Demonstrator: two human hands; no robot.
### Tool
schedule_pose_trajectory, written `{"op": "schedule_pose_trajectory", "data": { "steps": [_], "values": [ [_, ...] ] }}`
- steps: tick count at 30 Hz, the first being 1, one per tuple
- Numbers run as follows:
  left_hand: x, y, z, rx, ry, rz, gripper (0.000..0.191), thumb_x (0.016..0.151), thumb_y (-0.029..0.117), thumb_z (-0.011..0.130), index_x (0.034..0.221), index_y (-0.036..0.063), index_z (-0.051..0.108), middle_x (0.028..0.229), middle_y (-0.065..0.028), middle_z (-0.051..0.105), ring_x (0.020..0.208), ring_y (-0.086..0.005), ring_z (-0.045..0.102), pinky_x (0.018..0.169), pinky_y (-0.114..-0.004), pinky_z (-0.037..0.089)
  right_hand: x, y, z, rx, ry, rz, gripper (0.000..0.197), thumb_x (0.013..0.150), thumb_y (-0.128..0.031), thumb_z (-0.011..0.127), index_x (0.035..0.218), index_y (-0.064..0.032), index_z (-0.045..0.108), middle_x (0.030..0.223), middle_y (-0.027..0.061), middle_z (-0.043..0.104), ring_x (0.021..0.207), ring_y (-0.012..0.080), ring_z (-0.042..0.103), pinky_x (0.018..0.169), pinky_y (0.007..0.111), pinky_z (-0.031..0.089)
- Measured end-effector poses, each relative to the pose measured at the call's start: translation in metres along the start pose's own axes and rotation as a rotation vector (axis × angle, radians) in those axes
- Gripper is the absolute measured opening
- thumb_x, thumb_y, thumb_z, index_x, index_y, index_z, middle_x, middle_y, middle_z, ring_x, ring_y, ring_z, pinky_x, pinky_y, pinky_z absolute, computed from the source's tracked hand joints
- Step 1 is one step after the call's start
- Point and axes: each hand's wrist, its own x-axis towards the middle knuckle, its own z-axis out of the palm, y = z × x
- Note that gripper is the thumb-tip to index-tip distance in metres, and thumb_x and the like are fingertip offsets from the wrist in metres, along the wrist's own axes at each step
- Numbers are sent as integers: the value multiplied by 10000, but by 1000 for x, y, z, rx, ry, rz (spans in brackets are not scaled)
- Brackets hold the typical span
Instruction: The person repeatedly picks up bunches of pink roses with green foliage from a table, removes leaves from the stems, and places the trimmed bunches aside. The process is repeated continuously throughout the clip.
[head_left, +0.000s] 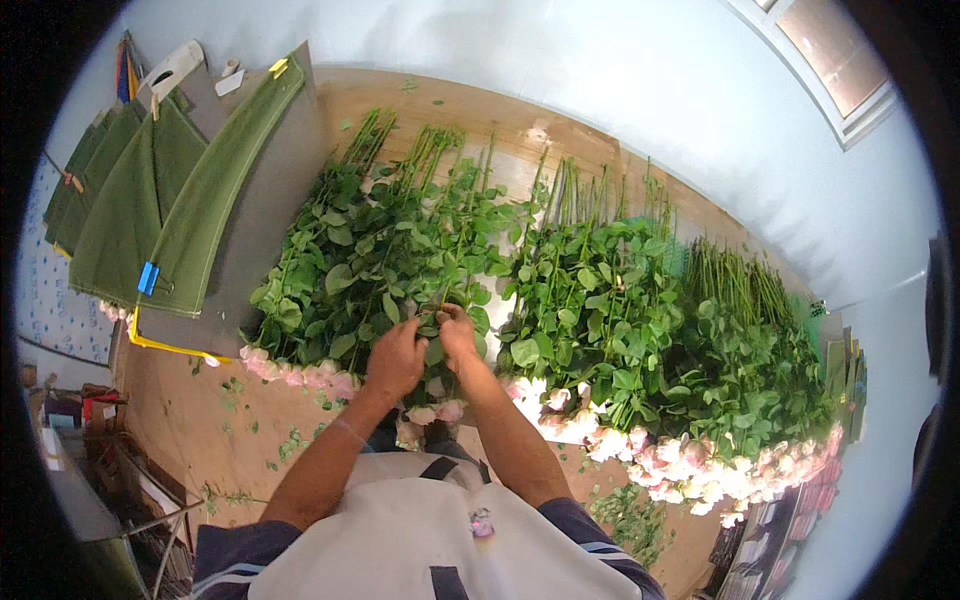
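Pale pink roses with long leafy green stems lie side by side on a work table (517, 150), their cut ends towards the wall and their blooms (322, 375) along my edge. Over the left-hand group of stems (390, 225), my left hand (397, 356) is among the leaves, its fingertips partly hidden by foliage. Close beside it, my right hand (457, 341) pinches a rose stem (448, 294) between thumb and fingers. Just below both hands, a few rose blooms (435, 412) hang over the edge in front of my apron (420, 525).
Left stands a grey upright panel (262, 195) draped with green cloths (180, 210), held by a blue binder clip (148, 278). More rose bunches (600, 300) lie to the right. Fallen leaves (634, 521) litter the floor. A shelf with packed items (757, 547) is at lower right.
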Motion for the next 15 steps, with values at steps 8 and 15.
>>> {"op": "schedule_pose_trajectory", "data": {
  "steps": [8, 15],
  "values": [
    [10, -12, 63, -82, -214, -201, 384, 952, 191, 552, 1306, 44, 530, 948, -178, 679, 878, -393, 634, 737, -533, 505, -18, -21, -18, -304, 149, -310, 310, 916, -181, 586, 1144, 29, 592, 1100, 193, 654, 979, 290, 633, 841, 365, 485],
    [8, -22, 88, -164, -65, -269, 372, 986, 243, 465, 1294, 60, 563, 1049, -212, 657, 951, -440, 605, 824, -540, 474, -20, -29, -51, -843, 352, -261, 419, 853, -355, 673, 1107, -34, 584, 1015, 208, 681, 941, 392, 657, 807, 441, 522]
  ]
}}
